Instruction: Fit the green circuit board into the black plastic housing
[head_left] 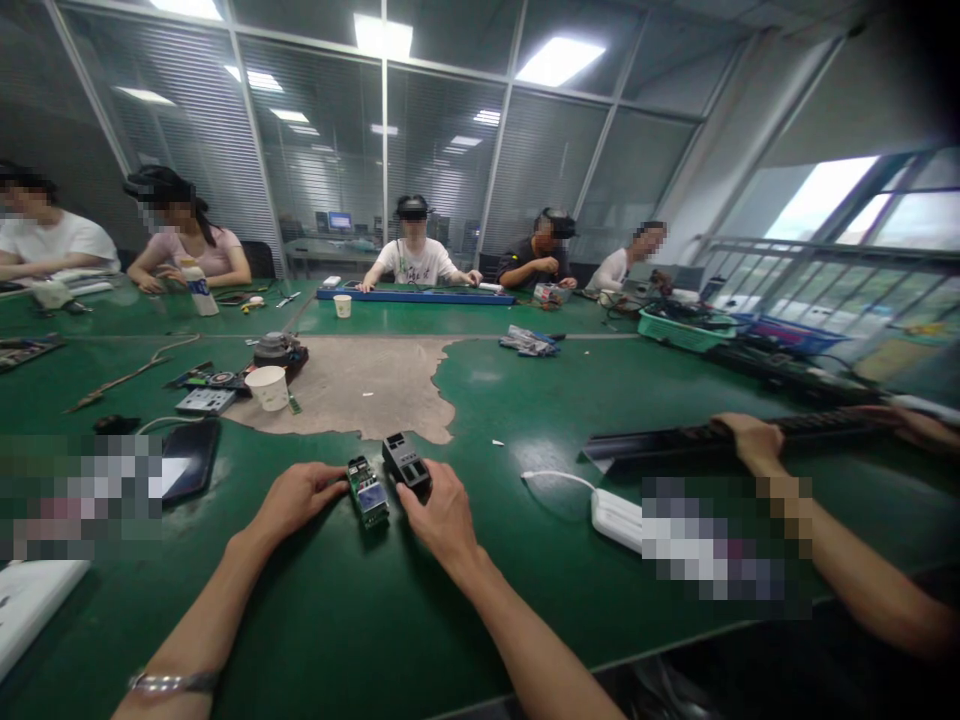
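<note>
Near the front middle of the green table, my left hand [301, 497] pinches the left edge of a small green circuit board module [368, 498] with a bluish square screen or part on top. Just to its right, my right hand [444, 507] grips a dark grey plastic casing [405, 460] with rectangular cut-outs. Casing and module lie close side by side, with a narrow gap between them. My right fingers hide the casing's lower right side. A metal bracelet [172, 684] circles my left wrist.
A brown torn sheet [360, 385] lies ahead, with a paper cup [268, 388] and electronic parts at its left. A dark phone [191, 460] rests left. At right are a white power bank [615, 520] and a co-worker's hands on a long black strip [660, 447]. Several people sit opposite.
</note>
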